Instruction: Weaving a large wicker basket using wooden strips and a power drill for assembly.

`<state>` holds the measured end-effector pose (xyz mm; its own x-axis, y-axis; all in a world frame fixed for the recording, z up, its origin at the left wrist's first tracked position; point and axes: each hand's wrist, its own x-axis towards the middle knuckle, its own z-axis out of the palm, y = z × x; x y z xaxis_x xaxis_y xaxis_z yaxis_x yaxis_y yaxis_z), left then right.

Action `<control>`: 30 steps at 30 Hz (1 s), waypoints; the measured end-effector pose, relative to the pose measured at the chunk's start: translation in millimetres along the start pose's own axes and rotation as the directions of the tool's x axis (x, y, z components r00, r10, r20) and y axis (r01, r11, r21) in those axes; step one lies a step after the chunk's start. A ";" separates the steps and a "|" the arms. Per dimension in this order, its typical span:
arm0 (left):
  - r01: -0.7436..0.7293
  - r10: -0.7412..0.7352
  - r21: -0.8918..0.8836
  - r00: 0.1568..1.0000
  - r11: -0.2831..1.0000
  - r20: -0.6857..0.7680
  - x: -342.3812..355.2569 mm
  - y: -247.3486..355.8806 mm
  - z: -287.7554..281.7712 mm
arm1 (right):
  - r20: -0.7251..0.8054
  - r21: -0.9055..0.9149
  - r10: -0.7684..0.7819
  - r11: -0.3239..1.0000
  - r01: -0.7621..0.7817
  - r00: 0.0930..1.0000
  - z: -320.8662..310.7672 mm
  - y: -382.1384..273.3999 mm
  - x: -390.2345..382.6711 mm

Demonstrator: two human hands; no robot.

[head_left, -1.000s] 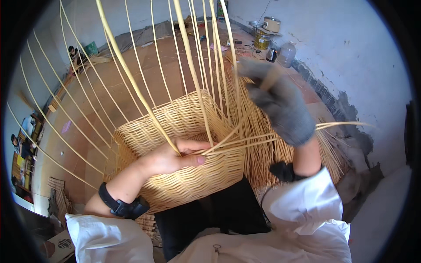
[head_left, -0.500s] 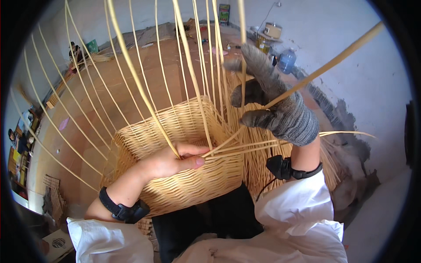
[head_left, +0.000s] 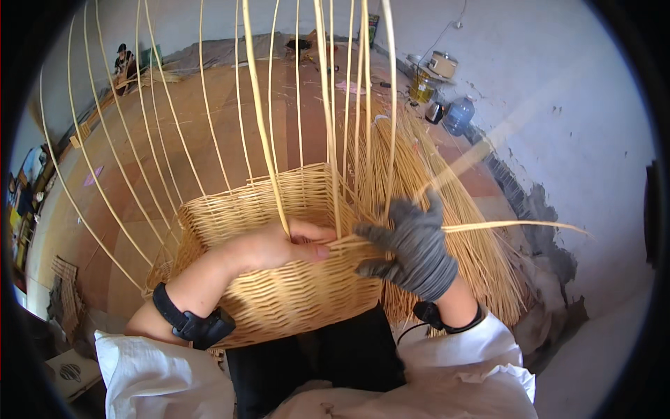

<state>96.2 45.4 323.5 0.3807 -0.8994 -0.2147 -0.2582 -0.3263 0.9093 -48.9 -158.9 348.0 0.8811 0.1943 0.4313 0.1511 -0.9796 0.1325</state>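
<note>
A pale wicker basket (head_left: 300, 290) with a woven wall sits over my lap, its upright stakes (head_left: 255, 91) rising high above the rim. My left hand (head_left: 283, 244), bare, pinches the willow strands at the near rim between thumb and fingers, beside two thick stakes. My right hand (head_left: 413, 244), in a grey knit glove, is at the basket's right corner with its fingers apart, over the same strands. The loose strand ends (head_left: 516, 225) stick out to the right past the glove. A thick rod (head_left: 481, 150), smeared by motion, slants up right from behind the gloved fingers.
A large bundle of long willow rods (head_left: 474, 258) lies right of the basket. Toward the far right wall stand a blue water bottle (head_left: 458, 115), a kettle (head_left: 435, 112) and a pot (head_left: 442, 64). Another person (head_left: 123, 63) sits at the far left. A woven piece (head_left: 66, 290) lies left.
My right hand has come down and left, from up among the stakes to the strands at the rim. The thick rod has blurred. My left hand keeps its pinch; the view has shifted slightly.
</note>
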 end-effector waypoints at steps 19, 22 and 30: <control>0.180 0.546 0.824 0.670 0.537 -0.502 -53.1 -15.1 26.2 | -0.092 0.101 0.592 0.805 -0.584 0.800 48.7 -63.2 26.8; 0.207 0.421 0.765 0.733 0.609 -0.534 -60.1 -1.8 28.8 | -0.203 0.114 0.597 0.801 -0.587 0.776 48.7 -65.2 27.2; -0.415 0.408 0.059 0.844 0.908 -0.349 -46.2 44.1 -5.3 | -0.391 0.168 0.525 0.848 -0.502 0.756 56.9 -63.5 19.9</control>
<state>72.0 74.1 375.5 0.5256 -0.7905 0.3144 -0.4447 0.0597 0.8937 -15.5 -95.8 297.4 0.5705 -0.3471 0.7443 -0.2388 -0.9372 -0.2541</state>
